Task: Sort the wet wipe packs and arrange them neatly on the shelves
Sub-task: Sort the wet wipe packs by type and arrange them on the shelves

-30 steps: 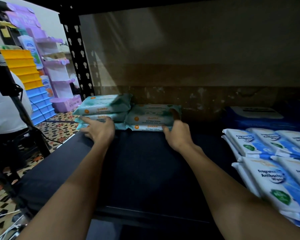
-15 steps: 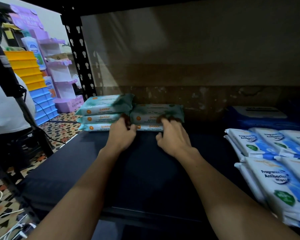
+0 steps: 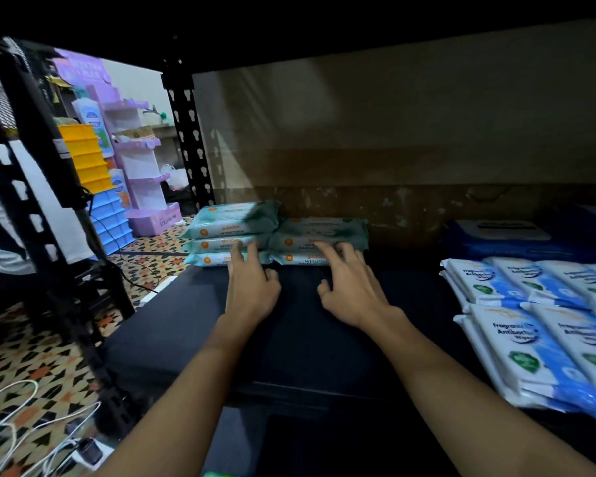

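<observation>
On the dark shelf, left hand and right hand, fingers spread, touch two stacks of green wipe packs.

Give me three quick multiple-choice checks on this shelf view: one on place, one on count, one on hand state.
1. Where do the blue-and-white packs lie?
A. right side of the shelf
B. on the floor
C. atop the green stacks

2. How many packs in the left green stack?
A. one
B. three
C. five

3. How is the right hand?
A. clenched round a pack
B. fingers straight, touching the right green stack
C. out of view

Answers: 1 A, they sit right of both hands; 2 B, three fronts show; 3 B, fingertips meet the pack fronts.
</observation>
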